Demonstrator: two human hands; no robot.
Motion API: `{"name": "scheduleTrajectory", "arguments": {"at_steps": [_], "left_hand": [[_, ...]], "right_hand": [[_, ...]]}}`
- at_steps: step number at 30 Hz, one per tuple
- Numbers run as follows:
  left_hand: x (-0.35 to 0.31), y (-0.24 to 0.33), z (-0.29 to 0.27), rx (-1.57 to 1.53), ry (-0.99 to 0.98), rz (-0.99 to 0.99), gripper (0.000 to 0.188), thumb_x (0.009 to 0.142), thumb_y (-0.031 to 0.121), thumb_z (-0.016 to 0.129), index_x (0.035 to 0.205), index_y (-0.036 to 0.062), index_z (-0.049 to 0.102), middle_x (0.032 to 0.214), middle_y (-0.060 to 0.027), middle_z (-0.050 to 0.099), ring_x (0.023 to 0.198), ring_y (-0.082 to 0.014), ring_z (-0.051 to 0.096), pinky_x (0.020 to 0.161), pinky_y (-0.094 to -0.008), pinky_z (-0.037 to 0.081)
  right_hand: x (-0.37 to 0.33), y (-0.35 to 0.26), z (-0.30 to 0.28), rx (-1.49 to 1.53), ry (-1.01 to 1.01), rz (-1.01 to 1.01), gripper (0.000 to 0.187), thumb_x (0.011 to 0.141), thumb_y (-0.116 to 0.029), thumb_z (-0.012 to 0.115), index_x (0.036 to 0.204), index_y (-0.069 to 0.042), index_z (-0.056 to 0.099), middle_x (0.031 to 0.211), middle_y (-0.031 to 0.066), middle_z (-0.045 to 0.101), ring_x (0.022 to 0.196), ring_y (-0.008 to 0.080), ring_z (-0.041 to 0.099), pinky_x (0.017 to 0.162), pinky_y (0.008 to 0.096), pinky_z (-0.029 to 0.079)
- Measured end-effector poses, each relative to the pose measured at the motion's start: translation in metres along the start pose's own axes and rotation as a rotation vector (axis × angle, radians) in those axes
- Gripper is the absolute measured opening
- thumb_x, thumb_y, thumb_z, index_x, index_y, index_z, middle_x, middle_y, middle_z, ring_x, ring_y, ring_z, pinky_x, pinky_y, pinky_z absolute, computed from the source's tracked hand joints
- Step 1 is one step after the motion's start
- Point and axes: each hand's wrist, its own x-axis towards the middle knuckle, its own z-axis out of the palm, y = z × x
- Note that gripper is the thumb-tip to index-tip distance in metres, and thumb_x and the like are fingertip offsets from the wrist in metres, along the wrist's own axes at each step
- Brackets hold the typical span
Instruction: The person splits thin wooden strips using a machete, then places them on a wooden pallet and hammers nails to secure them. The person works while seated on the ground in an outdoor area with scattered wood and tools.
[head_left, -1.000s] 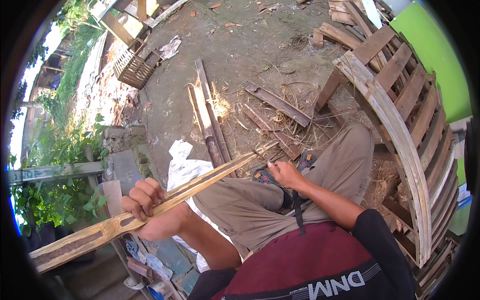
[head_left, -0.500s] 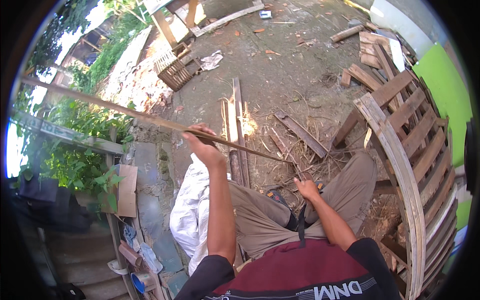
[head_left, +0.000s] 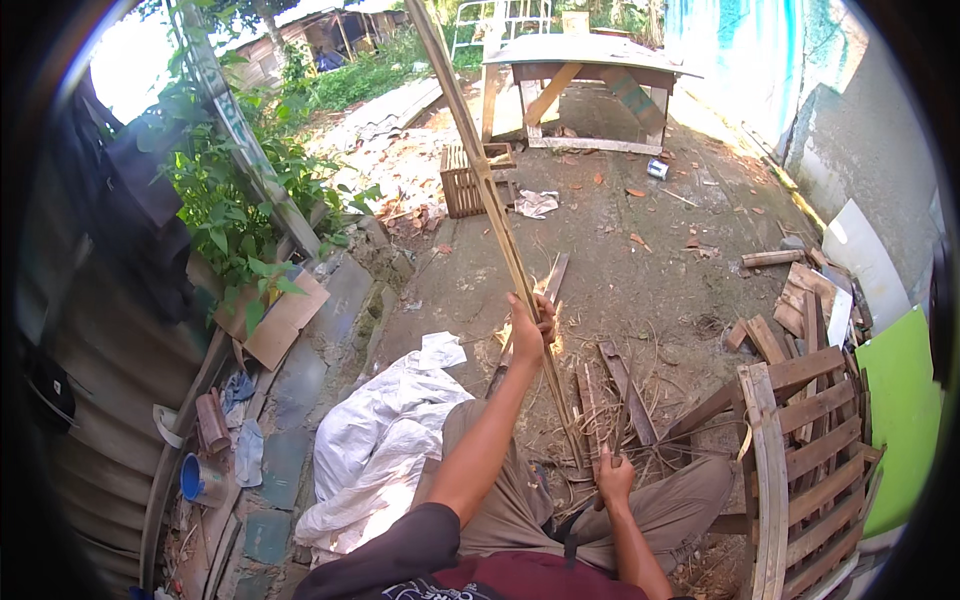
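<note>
My left hand (head_left: 530,325) is closed round a long, narrow split bamboo strip (head_left: 492,195). The strip slants up and away past the top of the view, and its lower end comes down close to the ground between my knees. Lower and to the right, my right hand (head_left: 613,478) is wrapped round the handle of what looks like a knife (head_left: 624,418), its dark narrow blade pointing up and away. The blade stands apart from the strip, to its right. Dark wood pieces (head_left: 628,392) and thin shavings lie on the ground beyond my right hand.
A white sack (head_left: 375,440) lies by my left leg. Close on the right stands a slatted wooden frame (head_left: 765,480), with scrap timber behind it. Ahead are a wooden crate (head_left: 463,185) and a table (head_left: 600,62). A blue cup (head_left: 200,480) sits at the left.
The strip has swung from pointing left to pointing up and ahead, with my left hand moving right. The knife now points upward in my right hand. My view has tilted up.
</note>
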Motion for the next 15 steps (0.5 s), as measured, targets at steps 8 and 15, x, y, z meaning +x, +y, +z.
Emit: {"name": "scheduleTrajectory", "arguments": {"at_steps": [8, 15], "left_hand": [[-0.002, 0.024, 0.062, 0.167, -0.152, -0.024, 0.08, 0.101, 0.077, 0.02, 0.087, 0.0072, 0.056, 0.056, 0.0007, 0.047, 0.042, -0.011, 0.041, 0.04, -0.0262, 0.032], [-0.004, 0.03, 0.109, 0.285, -0.271, 0.033, 0.074, 0.108, 0.062, 0.028, 0.084, 0.0011, 0.063, 0.054, -0.0033, 0.052, 0.044, -0.0134, 0.051, 0.042, -0.028, 0.04]], "right_hand": [[0.025, -0.193, -0.062, 0.461, 0.019, -0.272, 0.03, 0.099, -0.027, 0.07, 0.086, -0.005, 0.055, 0.059, 0.0, 0.053, 0.045, 0.0106, 0.05, 0.043, 0.0301, 0.041], [0.044, -0.31, -0.114, 0.613, 0.194, -0.484, 0.026, 0.097, -0.024, 0.074, 0.091, -0.006, 0.056, 0.068, 0.0054, 0.064, 0.046, 0.0065, 0.048, 0.042, 0.0249, 0.038]]}}
